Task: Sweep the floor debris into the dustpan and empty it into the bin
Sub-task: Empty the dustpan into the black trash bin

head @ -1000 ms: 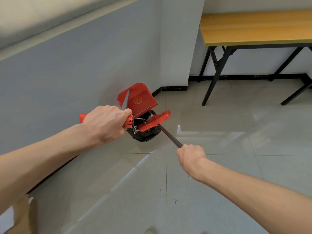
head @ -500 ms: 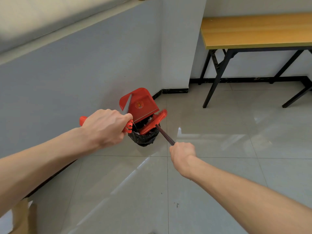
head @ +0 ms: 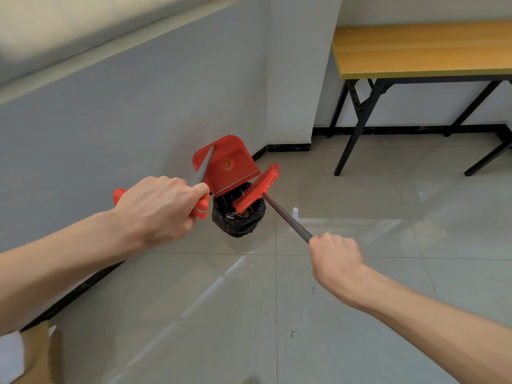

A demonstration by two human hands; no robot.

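A red dustpan [head: 225, 165] is tipped up over a small bin lined with a black bag [head: 238, 221] that stands on the tiled floor by the grey wall. My left hand [head: 159, 207] grips the dustpan's red-ended handle. My right hand [head: 335, 252] grips the dark metal handle of a red broom. The broom head [head: 256, 188] hangs over the bin's mouth, just below the dustpan's lip. Some pale debris lies inside the bin.
A yellow-topped table [head: 421, 49] on black folding legs stands at the back right. A white pillar [head: 299, 79] forms the corner behind the bin. A cardboard box [head: 30, 356] sits at the bottom left. Small dark specks lie on the tiles [head: 291, 333].
The broom head has swung up and right across the bin's mouth, and my right hand has pulled back toward me. The dustpan stays tipped over the bin.
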